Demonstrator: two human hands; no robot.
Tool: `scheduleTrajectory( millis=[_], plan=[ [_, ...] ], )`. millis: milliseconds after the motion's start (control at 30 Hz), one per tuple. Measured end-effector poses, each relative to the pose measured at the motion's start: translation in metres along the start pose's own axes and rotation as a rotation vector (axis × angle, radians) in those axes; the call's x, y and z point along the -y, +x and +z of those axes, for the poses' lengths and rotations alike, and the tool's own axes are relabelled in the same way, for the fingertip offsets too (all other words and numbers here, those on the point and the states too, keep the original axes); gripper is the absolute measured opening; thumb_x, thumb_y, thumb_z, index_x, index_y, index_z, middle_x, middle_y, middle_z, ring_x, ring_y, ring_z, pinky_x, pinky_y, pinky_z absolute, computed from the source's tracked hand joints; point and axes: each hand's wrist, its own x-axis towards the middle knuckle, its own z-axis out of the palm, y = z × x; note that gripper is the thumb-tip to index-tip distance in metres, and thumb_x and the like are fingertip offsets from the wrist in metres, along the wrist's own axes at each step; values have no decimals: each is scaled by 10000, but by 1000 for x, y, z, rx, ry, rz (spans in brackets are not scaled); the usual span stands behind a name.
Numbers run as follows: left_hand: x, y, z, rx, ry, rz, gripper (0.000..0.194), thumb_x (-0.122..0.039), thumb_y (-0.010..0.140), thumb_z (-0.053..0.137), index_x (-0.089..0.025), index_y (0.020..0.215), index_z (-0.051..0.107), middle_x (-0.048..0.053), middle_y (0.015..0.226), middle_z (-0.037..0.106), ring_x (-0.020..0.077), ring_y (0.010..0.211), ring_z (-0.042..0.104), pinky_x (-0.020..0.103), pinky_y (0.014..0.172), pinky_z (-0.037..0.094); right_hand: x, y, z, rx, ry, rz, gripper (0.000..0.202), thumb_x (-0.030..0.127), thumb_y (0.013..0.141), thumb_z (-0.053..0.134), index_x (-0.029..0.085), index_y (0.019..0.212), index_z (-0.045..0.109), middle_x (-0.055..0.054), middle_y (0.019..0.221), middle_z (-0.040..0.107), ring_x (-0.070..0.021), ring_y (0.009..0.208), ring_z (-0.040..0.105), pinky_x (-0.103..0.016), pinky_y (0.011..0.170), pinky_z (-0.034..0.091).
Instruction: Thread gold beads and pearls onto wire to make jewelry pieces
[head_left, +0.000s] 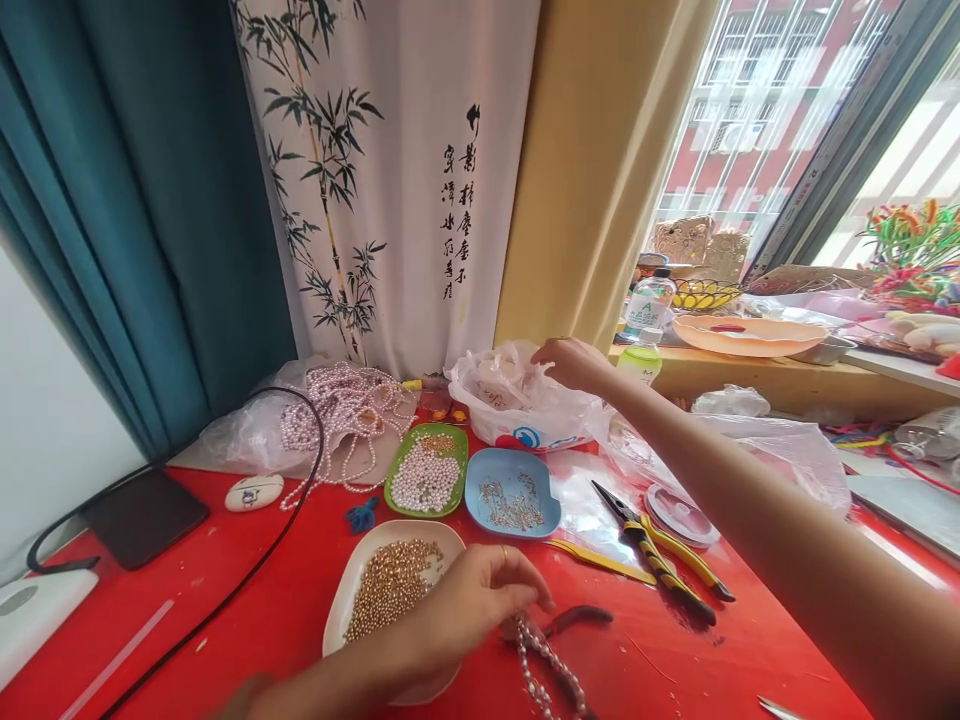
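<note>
My left hand [491, 592] is closed in a pinch on a beaded strand [551, 665], which hangs down from its fingertips above the red table. Under the left forearm lies a cream dish of gold beads [390, 585]. My right hand [571, 362] reaches to the back, at the rim of a white plastic bag [504, 395]; its fingers are bent, and what they hold, if anything, is too small to tell. A green tray of pink and gold beads [426, 470] and a blue tray with small metal pieces [513, 492] stand between the hands.
Dark-handled pliers [581, 618] lie beside the strand. Yellow-black pliers [660, 550], yellow tweezers [604, 562] and a clear spool [681, 515] are at the right. Pink bead strands [337, 405] pile at the back left. A black cable [259, 560] crosses the left side.
</note>
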Motion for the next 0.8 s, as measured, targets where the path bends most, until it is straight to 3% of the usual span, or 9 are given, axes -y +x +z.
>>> scheduleTrajectory(
  millis=[200, 333, 500, 667, 800],
  plan=[
    [1, -1, 0, 15, -10, -21, 118, -170, 675, 563, -114, 762, 617, 53, 762, 673, 123, 641, 558, 251, 625, 370, -3, -4, -3, 38, -15, 34, 250, 276, 867, 484, 178, 1094, 521, -67, 1118, 541, -184, 913, 565, -380, 764, 477],
    [2, -1, 0, 34, 4, -20, 120, -162, 682, 544, -114, 765, 617, 55, 737, 674, 126, 636, 556, 249, 613, 367, -7, -10, -11, -6, -8, 34, 233, 284, 870, 476, 180, 1067, 541, -64, 1091, 561, -177, 897, 570, -367, 754, 477],
    [0, -2, 2, 44, -6, -38, 132, -151, 670, 541, -108, 759, 629, 64, 739, 674, 126, 633, 562, 258, 623, 383, -12, -14, -18, -85, 12, 122, 318, 379, 879, 384, 216, 959, 646, -66, 929, 657, -220, 848, 598, -299, 629, 447],
    [0, -3, 2, 64, 9, -36, 159, -149, 668, 540, -104, 761, 661, 71, 756, 675, 132, 651, 572, 266, 646, 392, -11, -21, -15, -18, 22, 127, 268, 357, 684, 673, 268, 936, 650, -9, 921, 664, -209, 865, 594, -276, 659, 447],
    [2, -4, 1, 63, 4, -27, 158, -159, 682, 535, -108, 772, 654, 63, 750, 672, 139, 665, 578, 270, 658, 393, -18, -27, -7, -30, 3, 316, 226, 297, 830, 540, 178, 1019, 571, -53, 1033, 589, -182, 873, 578, -364, 740, 475]
  ],
)
